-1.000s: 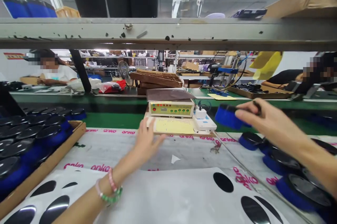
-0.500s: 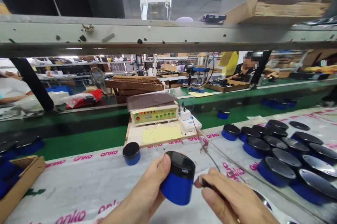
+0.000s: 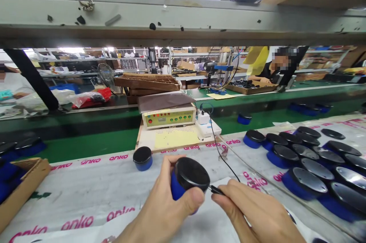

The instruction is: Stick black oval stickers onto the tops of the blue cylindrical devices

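My left hand (image 3: pixel 168 201) is wrapped round a blue round device with a glossy black top (image 3: pixel 192 173), held tilted above the bench. In my right hand (image 3: pixel 251 208) is a black cable plug (image 3: pixel 217 190), pinched between thumb and fingers. The plug's metal tip points at the device's right side, at its edge; whether it is inside a socket I cannot tell. A black cable (image 3: pixel 227 165) runs down from a white power adapter (image 3: pixel 203 118) towards my right hand. Another blue and black device (image 3: pixel 143 158) stands on the bench just beyond my left hand.
Several more devices (image 3: pixel 304 184) crowd the right of the covered bench (image 3: pixel 94 193). A testing box with lights and buttons (image 3: pixel 168 117) sits on a board ahead. At left is a cardboard box (image 3: pixel 25 182). A shelf beam (image 3: pixel 128 16) crosses above; a co-worker (image 3: pixel 274 67) sits beyond.
My left hand has turned the device, so its printed side no longer shows and my thumb is in front. The plug has come up against the device's right side.
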`<state>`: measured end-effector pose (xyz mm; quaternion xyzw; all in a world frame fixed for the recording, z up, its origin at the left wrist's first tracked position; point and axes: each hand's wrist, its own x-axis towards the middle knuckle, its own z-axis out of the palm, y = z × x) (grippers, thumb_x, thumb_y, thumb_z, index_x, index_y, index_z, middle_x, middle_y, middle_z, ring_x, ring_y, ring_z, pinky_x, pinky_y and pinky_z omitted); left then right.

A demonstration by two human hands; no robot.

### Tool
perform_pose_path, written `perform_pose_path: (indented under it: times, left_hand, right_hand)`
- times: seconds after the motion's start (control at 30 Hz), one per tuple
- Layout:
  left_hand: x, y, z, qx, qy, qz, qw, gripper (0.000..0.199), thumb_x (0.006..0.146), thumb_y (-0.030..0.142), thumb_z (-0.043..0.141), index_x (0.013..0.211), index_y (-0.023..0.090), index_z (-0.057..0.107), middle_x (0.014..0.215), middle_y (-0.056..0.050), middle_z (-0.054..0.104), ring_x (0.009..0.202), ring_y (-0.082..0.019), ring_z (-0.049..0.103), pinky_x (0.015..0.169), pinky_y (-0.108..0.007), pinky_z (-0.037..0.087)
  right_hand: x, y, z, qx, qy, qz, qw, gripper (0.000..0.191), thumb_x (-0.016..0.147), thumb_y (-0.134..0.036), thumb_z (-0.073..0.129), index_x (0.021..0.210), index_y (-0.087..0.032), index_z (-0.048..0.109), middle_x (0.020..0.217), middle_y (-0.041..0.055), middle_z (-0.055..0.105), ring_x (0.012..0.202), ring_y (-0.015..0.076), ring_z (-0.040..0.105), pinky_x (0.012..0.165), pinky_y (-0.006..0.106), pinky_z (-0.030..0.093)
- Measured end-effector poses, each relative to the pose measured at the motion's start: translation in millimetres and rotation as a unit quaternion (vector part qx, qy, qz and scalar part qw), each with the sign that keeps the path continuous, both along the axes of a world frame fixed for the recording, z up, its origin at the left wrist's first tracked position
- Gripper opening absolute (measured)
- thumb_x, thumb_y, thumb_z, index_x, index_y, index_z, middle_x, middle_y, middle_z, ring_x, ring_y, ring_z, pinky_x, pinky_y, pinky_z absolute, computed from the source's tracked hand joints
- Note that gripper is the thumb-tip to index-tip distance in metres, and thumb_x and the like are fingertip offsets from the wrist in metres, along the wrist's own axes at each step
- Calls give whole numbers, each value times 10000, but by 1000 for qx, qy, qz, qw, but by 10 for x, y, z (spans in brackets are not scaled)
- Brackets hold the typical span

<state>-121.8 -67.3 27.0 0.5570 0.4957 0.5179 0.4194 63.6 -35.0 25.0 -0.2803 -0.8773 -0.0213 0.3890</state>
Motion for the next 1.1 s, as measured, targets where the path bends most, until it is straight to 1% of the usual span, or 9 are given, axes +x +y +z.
perform_pose_path:
  times: [0.17, 0.27, 0.4, 0.57, 0.7, 0.83, 0.93, 1.0, 1.1]
  left_hand:
    - [9, -18, -96, 128, 179, 81, 972, 673, 776, 659, 548, 1248, 234, 325, 1127, -105, 542, 964, -261, 581, 821, -393, 474]
    - [-30, 17, -90, 307, 361, 88, 876, 644, 838, 567, 540, 1317, 183, 348, 1206, -144, 479, 1077, -276, 539, 877, -396, 491]
    - [-49, 20, -5, 481, 477, 103, 728, 419, 864, 271, 620, 1246, 130, 519, 1071, -81, 480, 1060, -244, 506, 975, -391, 447]
    - [-9, -2, 105, 533, 524, 103, 656, 237, 822, 68, 589, 981, 221, 675, 876, 3, 427, 963, -175, 526, 1077, -407, 366]
    - [-23, 47, 131, 541, 515, 81, 659, 171, 809, 13, 568, 845, 152, 662, 998, -21, 448, 830, -97, 528, 1060, -384, 384]
    - [-83, 77, 75, 507, 458, 76, 726, 57, 853, 143, 600, 899, 138, 634, 984, -42, 432, 851, -129, 531, 952, -350, 466]
    - [-149, 100, -15, 388, 470, 37, 792, 418, 858, 309, 616, 1235, 156, 519, 1053, -98, 461, 976, -205, 546, 823, -307, 534]
    - [-217, 151, -108, 299, 507, -25, 808, 650, 845, 368, 620, 1398, 180, 335, 1188, -134, 492, 1049, -244, 553, 813, -325, 549]
    - [-382, 311, -285, 228, 524, -15, 820, 663, 858, 396, 580, 1420, 229, 272, 1319, -122, 484, 1153, -284, 524, 908, -405, 512]
  right_hand:
    - [-41, 62, -40, -109, 25, 42, 993, 167, 944, -170, 404, 823, -221, 506, 645, -17, 556, 538, 130, 561, 496, 239, 415]
    - [-59, 124, -87, -215, 36, 90, 972, 183, 939, -132, 365, 890, -240, 504, 745, -18, 586, 632, 112, 602, 573, 192, 471]
    - [-50, 183, -148, -197, 57, 117, 972, 187, 922, -116, 373, 949, -257, 493, 811, -9, 602, 722, 127, 622, 648, 190, 507]
    - [-36, 167, -172, -116, 52, 114, 985, 193, 937, -140, 341, 995, -256, 483, 802, 12, 613, 736, 147, 635, 632, 189, 511]
    - [-14, 182, -259, -122, 46, 108, 986, 116, 952, -184, 383, 907, -240, 475, 744, 2, 585, 664, 141, 606, 593, 207, 491]
    - [16, 202, -335, -127, 28, 113, 985, 158, 962, -183, 387, 854, -222, 495, 705, -6, 581, 610, 124, 583, 555, 217, 443]
    - [1, 173, -335, -113, -16, 106, 988, 219, 972, -175, 361, 827, -194, 523, 670, 5, 581, 572, 124, 568, 542, 230, 411]
    - [-7, 164, -320, -82, -57, 96, 990, 279, 978, -183, 331, 781, -182, 530, 635, 10, 572, 531, 127, 545, 508, 243, 381]
    - [78, 290, -236, -83, -115, 35, 989, 338, 982, -223, 297, 746, -183, 535, 602, 4, 563, 505, 126, 531, 489, 248, 360]
